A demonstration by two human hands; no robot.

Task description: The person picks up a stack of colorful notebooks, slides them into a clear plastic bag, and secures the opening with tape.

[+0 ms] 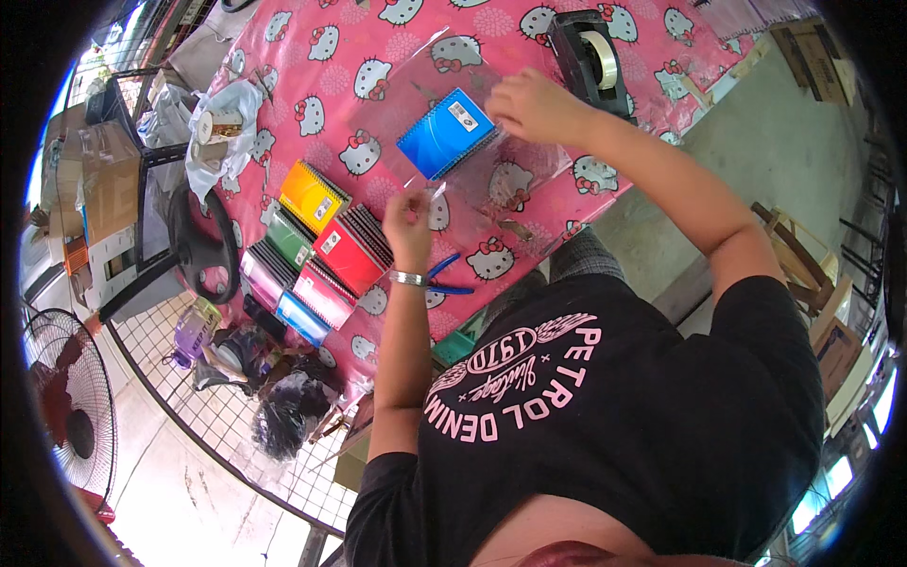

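A blue spiral notebook [446, 134] lies at a slant on a clear plastic sheet [397, 90] spread over the table. My left hand [408, 227], a silvery band at its wrist, is closed at the sheet's near left edge, with a bit of plastic showing by the fingertips. My right hand [534, 106] reaches across from the right. Its fingers are curled together over the plastic just beyond the notebook's right corner. Left of my left hand stand piles of spiral notebooks, among them yellow [315, 196], red [351, 250], green [289, 236] and pink ones [324, 291].
A black tape dispenser [588, 66] with a clear roll stands at the far right. Blue-handled pliers or cutters [444, 274] lie near my left wrist. A white plastic bag [225, 132] sits at the table's left edge, and a fan [71, 416] stands at lower left.
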